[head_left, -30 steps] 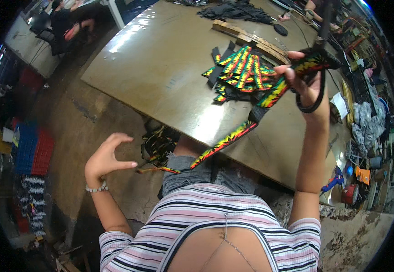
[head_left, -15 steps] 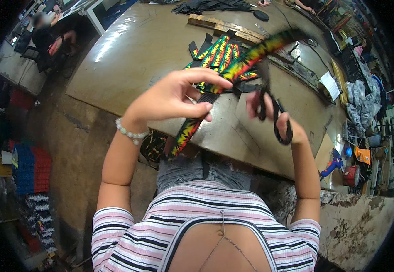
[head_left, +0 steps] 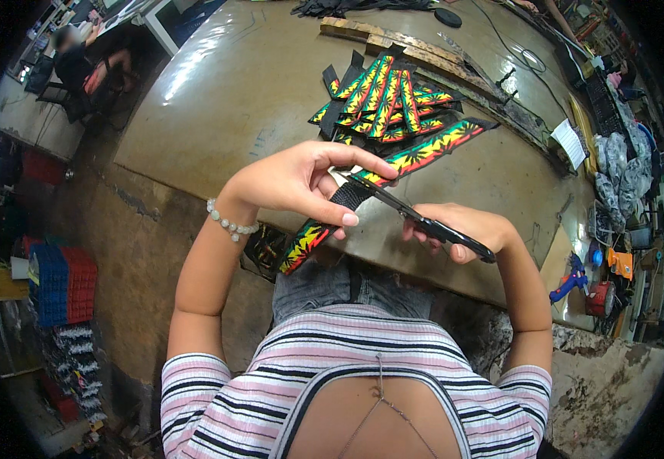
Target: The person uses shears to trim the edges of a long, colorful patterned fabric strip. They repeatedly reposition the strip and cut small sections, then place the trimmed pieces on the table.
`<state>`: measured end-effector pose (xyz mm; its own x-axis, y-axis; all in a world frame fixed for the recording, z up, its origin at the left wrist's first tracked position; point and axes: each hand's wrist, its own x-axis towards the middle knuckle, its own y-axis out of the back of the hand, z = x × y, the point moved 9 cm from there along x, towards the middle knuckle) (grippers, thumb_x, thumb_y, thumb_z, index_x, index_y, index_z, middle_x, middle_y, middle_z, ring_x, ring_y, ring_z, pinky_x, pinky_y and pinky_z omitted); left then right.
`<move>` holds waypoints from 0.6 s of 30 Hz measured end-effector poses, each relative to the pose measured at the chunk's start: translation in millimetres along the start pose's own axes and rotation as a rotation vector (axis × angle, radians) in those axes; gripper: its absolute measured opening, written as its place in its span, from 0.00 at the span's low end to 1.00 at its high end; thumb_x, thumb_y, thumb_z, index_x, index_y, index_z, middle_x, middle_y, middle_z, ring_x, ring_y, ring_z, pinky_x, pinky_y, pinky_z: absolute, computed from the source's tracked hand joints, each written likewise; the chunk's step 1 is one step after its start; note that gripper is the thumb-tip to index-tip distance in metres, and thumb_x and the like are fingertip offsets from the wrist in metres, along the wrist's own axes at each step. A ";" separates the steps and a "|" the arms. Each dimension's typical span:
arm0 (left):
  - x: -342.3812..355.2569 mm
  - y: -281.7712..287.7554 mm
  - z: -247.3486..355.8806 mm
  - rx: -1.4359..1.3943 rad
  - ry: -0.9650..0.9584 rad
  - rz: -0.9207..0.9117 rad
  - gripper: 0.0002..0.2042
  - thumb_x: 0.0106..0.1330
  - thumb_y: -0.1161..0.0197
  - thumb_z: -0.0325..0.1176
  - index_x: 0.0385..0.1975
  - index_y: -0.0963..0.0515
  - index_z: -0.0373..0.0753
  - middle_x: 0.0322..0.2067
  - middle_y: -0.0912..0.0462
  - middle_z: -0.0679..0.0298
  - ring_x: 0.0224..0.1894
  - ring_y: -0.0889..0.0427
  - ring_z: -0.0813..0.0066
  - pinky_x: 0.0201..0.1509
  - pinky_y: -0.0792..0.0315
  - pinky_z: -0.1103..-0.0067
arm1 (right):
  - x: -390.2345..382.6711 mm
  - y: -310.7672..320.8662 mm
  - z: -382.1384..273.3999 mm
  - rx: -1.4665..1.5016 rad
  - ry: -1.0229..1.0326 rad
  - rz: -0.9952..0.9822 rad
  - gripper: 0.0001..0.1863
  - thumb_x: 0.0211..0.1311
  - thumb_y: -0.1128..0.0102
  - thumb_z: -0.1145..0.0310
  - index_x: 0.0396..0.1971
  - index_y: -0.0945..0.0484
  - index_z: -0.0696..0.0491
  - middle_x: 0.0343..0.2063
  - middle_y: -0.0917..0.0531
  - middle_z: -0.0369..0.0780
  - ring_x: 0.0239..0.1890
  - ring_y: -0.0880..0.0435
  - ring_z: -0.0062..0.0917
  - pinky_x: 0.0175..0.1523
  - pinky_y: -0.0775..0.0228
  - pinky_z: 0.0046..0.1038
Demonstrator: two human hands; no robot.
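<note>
My left hand (head_left: 301,183) pinches a colourful patterned strap (head_left: 440,150), printed green, yellow and red with black leaf shapes. Its far end reaches up and right over the table, while the near end hangs past the table edge. Between the fingers shows a black unprinted stretch of the strap. Black-handled scissors (head_left: 454,236) are gripped in my right hand (head_left: 473,228), their blades laid across the strap beside my left fingers. Whether the blades are fully closed is hard to make out. Just beyond lies a pile of similar cut strap pieces (head_left: 385,96).
The metal-topped table (head_left: 209,115) carries wooden bars (head_left: 423,55) and black straps (head_left: 362,6) at the back. Right of it are a blue glue gun (head_left: 569,279) and plastic-wrapped goods (head_left: 615,168). Blue and red crates (head_left: 60,283) stand at left; a person (head_left: 79,65) sits far left.
The scissors have swung from upright, near the strap's far part, to lie across it by my left fingers. The strap's far end has dropped toward the table.
</note>
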<state>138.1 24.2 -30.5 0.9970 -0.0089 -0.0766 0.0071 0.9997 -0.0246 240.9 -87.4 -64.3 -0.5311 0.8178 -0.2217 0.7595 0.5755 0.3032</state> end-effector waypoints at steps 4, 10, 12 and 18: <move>6.6 -4.4 -10.0 -0.191 -0.017 -0.038 0.30 0.57 0.32 0.20 0.62 0.34 0.32 0.52 0.23 0.60 0.32 0.16 0.81 0.34 0.23 0.87 | -2.4 0.6 5.6 -0.026 0.002 0.004 0.46 0.52 0.54 0.22 0.41 0.29 0.58 0.34 0.28 0.43 0.38 0.26 0.32 0.43 0.33 0.32; 11.3 -0.1 -14.8 -0.022 0.053 -0.072 0.30 0.58 0.33 0.20 0.62 0.34 0.32 0.48 0.21 0.60 0.30 0.17 0.82 0.33 0.22 0.87 | -6.3 6.7 16.7 0.056 -0.050 0.113 0.37 0.53 0.41 0.30 0.30 0.27 0.57 0.21 0.28 0.38 0.26 0.28 0.25 0.31 0.35 0.29; 12.4 1.6 -17.0 0.018 0.094 -0.039 0.30 0.57 0.33 0.20 0.62 0.33 0.32 0.48 0.21 0.60 0.29 0.18 0.84 0.32 0.23 0.88 | -11.0 7.9 27.3 0.095 -0.177 0.160 0.31 0.57 0.39 0.38 0.26 0.27 0.57 0.18 0.28 0.37 0.22 0.31 0.22 0.27 0.38 0.28; 22.0 17.1 -13.0 -0.184 -0.066 0.147 0.30 0.55 0.32 0.19 0.60 0.33 0.30 0.53 0.23 0.58 0.32 0.16 0.80 0.33 0.23 0.88 | -20.4 12.0 23.9 -0.043 0.021 0.418 0.26 0.65 0.42 0.47 0.24 0.27 0.57 0.20 0.24 0.36 0.20 0.30 0.18 0.24 0.37 0.25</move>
<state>159.2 40.8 -45.6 0.9893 0.1435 -0.0277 -0.1462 0.9688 -0.2001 269.8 -97.4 -78.3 -0.1884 0.9807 -0.0521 0.8952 0.1933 0.4016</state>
